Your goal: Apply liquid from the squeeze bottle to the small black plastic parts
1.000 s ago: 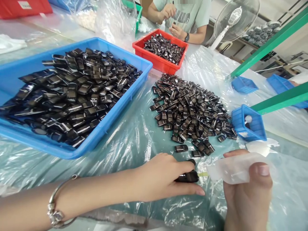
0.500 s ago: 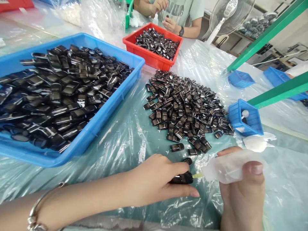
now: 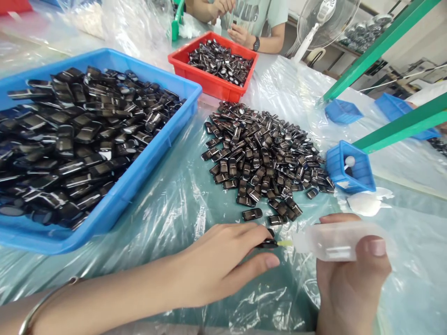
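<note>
My left hand [image 3: 223, 260] has its fingers around a glossy black toy car body [image 3: 267, 243], mostly hidden beneath the index finger. The thumb is stretched out below it, a little apart. In my right hand [image 3: 352, 284], a translucent squeeze bottle [image 3: 344, 239] lies sideways. Its thin yellowish nozzle [image 3: 284, 243] points left, its tip at the end of the car body; whether they touch I cannot tell. Just beyond my hands, a heap of small black toy car bodies [image 3: 261, 158] lies on the plastic-covered table [image 3: 174, 195].
At the left a large blue tray [image 3: 190, 104] holds many black car bodies. Behind the heap stands a red tray [image 3: 206, 81] of similar pieces. A small blue bin [image 3: 338, 170] and green posts [image 3: 401, 123] are at the right. Across the table sits a co-worker [image 3: 254, 28].
The bottle has tipped closer to level. My left thumb has moved away from the car body, and less of the car body shows now. The whole view has shifted slightly.
</note>
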Motion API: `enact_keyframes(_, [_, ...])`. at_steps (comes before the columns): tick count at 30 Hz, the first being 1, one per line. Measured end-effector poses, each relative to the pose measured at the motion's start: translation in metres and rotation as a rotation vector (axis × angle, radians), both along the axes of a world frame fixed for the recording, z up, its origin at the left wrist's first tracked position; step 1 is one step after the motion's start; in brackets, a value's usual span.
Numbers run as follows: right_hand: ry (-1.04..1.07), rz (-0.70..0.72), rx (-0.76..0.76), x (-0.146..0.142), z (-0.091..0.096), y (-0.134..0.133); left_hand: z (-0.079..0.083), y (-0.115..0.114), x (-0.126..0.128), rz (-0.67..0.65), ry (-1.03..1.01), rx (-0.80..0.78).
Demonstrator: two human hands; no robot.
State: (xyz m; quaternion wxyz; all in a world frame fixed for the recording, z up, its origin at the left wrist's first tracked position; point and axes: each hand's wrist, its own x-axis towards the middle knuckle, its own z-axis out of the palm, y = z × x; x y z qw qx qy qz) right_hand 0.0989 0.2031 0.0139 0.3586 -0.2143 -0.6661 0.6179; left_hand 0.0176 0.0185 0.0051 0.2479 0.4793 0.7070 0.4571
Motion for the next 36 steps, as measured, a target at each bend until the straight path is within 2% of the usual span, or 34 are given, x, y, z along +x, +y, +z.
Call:
enact_keyframes(8, [0.052, -0.138, -0.017, 0.0035, 0.0003, 0.0010, -0.0042, -0.0012, 0.0004, 0.086, 0.049, -0.019])
enact_keyframes(26, [-0.060, -0.161, -0.121, 0.0071, 0.0015, 0.0013, -0.0037, -0.0012, -0.0003, 0.131, 0.095, 0.235])
enact_keyframes(36, [-0.051, -0.033, -0.179, 0.0081, 0.0002, 0.0011, -0.0056, -0.0010, 0.0021, 0.160, 0.164, 0.244])
